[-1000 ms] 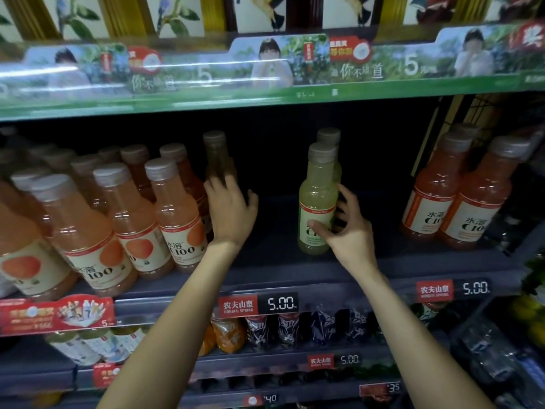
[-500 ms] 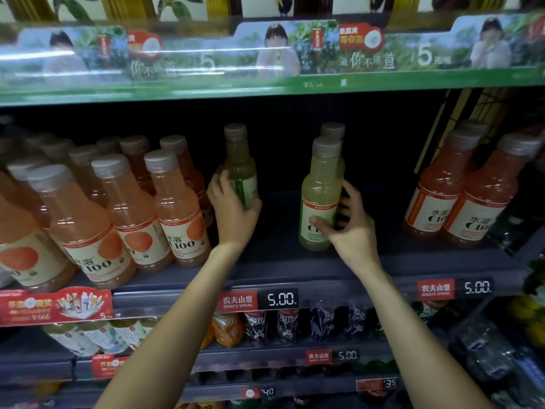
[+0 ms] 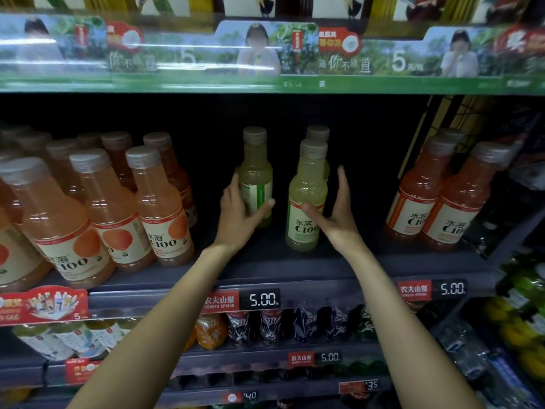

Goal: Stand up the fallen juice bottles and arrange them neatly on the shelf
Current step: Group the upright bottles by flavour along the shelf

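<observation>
My left hand (image 3: 239,216) grips a pale green juice bottle (image 3: 256,175), which stands upright in the dark middle gap of the shelf (image 3: 295,273). To its right stands a second green bottle (image 3: 306,199) with a third green bottle (image 3: 318,137) just behind it, mostly hidden. My right hand (image 3: 336,214) is spread open around the right side of the second bottle, thumb tip near its label, fingers apart from it.
Several orange juice bottles (image 3: 159,202) stand packed at the left. Two red-orange bottles (image 3: 442,202) stand at the right, beside a wire rack (image 3: 472,119). Price tags (image 3: 259,299) line the shelf's front edge. Lower shelves hold more drinks.
My left hand has brought the green bottle upright and rightward, closer to the other green ones. My right hand has let go of the second bottle and spread open.
</observation>
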### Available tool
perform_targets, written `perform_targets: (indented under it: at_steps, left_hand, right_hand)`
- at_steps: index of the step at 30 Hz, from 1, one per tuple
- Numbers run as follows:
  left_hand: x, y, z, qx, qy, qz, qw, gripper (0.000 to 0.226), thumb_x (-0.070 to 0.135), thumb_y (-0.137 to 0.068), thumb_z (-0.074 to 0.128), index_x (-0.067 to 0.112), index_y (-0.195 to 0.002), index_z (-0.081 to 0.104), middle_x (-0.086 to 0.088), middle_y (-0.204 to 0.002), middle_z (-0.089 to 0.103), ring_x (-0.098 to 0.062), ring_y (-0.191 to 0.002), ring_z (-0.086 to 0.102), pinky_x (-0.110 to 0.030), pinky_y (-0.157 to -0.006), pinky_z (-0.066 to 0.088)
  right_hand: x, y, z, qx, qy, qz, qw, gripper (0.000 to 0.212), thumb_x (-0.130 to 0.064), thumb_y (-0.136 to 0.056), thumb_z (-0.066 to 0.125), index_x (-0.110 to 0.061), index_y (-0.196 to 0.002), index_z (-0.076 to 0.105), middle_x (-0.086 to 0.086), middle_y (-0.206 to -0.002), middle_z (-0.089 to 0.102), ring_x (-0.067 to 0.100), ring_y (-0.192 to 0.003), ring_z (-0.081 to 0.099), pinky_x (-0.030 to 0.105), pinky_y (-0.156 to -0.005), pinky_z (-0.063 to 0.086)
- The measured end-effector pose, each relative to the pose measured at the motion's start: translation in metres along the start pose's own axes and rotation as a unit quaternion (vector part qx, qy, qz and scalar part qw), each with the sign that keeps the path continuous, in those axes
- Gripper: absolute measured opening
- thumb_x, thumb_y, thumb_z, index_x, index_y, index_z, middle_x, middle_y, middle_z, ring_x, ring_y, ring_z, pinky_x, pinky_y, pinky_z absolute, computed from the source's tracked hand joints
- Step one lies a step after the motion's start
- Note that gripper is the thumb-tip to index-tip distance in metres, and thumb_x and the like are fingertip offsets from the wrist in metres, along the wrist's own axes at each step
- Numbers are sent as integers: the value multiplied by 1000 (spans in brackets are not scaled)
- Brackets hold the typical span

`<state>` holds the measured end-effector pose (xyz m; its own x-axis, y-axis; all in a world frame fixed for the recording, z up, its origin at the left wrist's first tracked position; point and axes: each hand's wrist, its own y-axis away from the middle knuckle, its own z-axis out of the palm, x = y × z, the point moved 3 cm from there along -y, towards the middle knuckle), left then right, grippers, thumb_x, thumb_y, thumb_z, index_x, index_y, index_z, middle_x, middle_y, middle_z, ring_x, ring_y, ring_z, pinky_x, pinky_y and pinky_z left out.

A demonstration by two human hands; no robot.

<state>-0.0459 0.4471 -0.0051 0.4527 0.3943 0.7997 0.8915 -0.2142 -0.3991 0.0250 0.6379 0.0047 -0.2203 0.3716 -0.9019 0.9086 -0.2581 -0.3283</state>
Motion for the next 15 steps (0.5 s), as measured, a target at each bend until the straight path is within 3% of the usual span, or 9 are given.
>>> perform_targets:
  at_steps: [2, 6, 9, 12, 15]
  left_hand:
    - [7, -1, 7, -53, 88, -35, 994, 112, 73, -67, 64, 36, -151, 0, 0, -156, 20, -17, -143, 20, -45, -116, 22]
    - [21, -2, 23, -130, 208, -49, 968, 108, 49, -76, 72, 45, -144, -11, 22, -140, 34, 3, -128, 38, -36, -114, 31]
    - [24, -5, 34, -154, 191, -34, 969, 120, 46, -73, 80, 43, -146, -15, 14, -149, 31, -2, -136, 34, -41, -115, 31]
    - [29, -11, 40, -173, 150, -7, 973, 135, 54, -62, 84, 46, -142, -24, 7, -156, 20, -8, -143, 23, -47, -113, 33]
    - [32, -14, 45, -174, 130, 5, 976, 138, 55, -60, 84, 46, -141, -28, 7, -156, 17, -7, -144, 20, -46, -114, 32]
  right_hand:
    - [1, -9, 2, -19, -7, 0, 1000, 125, -78, -55, 66, -41, -147, -10, -6, -160, -9, 12, -147, -1, 52, -118, 14]
    - [2, -18, 7, -79, -15, -19, 997, 118, -83, -63, 56, -38, -146, -14, -5, -160, 1, 12, -146, 12, 47, -117, 21]
    - [3, -22, 6, -77, -17, -23, 997, 108, -74, -73, 55, -32, -149, -9, -1, -157, 13, 10, -142, 23, 29, -111, 31]
    - [5, -25, -2, -82, -35, -33, 995, 90, -59, -84, 52, -29, -149, -3, -5, -151, 24, -2, -131, 34, 5, -94, 37]
    - [6, -25, -11, -97, -43, -28, 994, 77, -43, -89, 45, -26, -150, 1, -17, -143, 27, -19, -121, 33, -1, -89, 35]
